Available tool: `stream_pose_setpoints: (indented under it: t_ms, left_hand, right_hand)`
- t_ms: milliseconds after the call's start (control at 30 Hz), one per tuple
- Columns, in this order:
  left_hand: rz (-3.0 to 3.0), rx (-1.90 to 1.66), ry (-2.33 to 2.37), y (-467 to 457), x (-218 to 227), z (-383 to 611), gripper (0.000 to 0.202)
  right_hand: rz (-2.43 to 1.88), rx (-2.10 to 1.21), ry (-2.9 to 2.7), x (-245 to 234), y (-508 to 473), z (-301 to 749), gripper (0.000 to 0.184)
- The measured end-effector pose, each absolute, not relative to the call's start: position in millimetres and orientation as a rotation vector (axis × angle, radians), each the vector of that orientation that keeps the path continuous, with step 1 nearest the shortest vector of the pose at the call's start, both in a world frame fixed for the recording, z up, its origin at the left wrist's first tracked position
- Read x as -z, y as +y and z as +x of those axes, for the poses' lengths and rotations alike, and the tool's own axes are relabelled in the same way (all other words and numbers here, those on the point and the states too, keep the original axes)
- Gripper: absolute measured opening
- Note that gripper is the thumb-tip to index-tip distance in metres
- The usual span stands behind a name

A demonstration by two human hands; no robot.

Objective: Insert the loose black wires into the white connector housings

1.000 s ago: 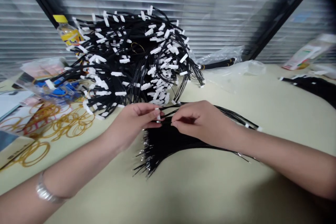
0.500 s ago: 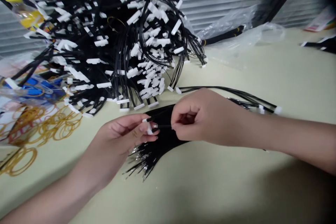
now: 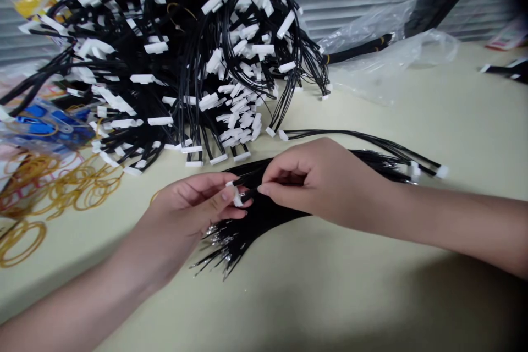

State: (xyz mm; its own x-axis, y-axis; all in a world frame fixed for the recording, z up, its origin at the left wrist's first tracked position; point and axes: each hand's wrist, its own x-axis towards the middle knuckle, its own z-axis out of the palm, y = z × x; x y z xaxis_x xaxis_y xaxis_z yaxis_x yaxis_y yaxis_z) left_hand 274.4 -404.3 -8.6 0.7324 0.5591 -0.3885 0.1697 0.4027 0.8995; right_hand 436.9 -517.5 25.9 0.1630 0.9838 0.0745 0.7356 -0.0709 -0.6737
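Between thumb and fingers, my left hand (image 3: 202,201) pinches a small white connector housing (image 3: 236,193). Just to its right, my right hand (image 3: 313,179) is closed in a pinch on a thin black wire (image 3: 249,194), whose end meets the housing; whether it is fully seated I cannot tell. Under both hands lies a bundle of loose black wires (image 3: 264,225) with bare metal terminals fanned out at its lower left end. Beyond my right hand, a finished-looking cable (image 3: 350,133) with white connectors at its ends rests on the table.
A big heap of black cables with white connectors (image 3: 165,74) fills the back left. Yellow rubber bands (image 3: 61,192) and a bag with blue pieces (image 3: 49,126) lie at the left. Clear plastic bags (image 3: 396,69) sit at the back right on the pale table (image 3: 313,297).
My right hand has moved slightly left, closer to the connector housing. The metal wire tip that showed at the housing is now mostly out of sight. The camera view has shifted a little.
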Motion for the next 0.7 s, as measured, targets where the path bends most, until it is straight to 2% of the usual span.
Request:
stream_pose_setpoints:
  t_ms: [300,700]
  left_hand:
    - [1.158,-0.278,0.791,-403.6,8.7,274.2,0.032]
    - [1.152,-0.268,0.793,-404.5,7.5,275.4,0.03]
  right_hand:
    - [-1.807,-0.4,-1.727,-20.6,-516.1,436.1,0.015]
    - [-1.788,-0.548,-1.722,-22.3,-517.4,437.7,0.015]
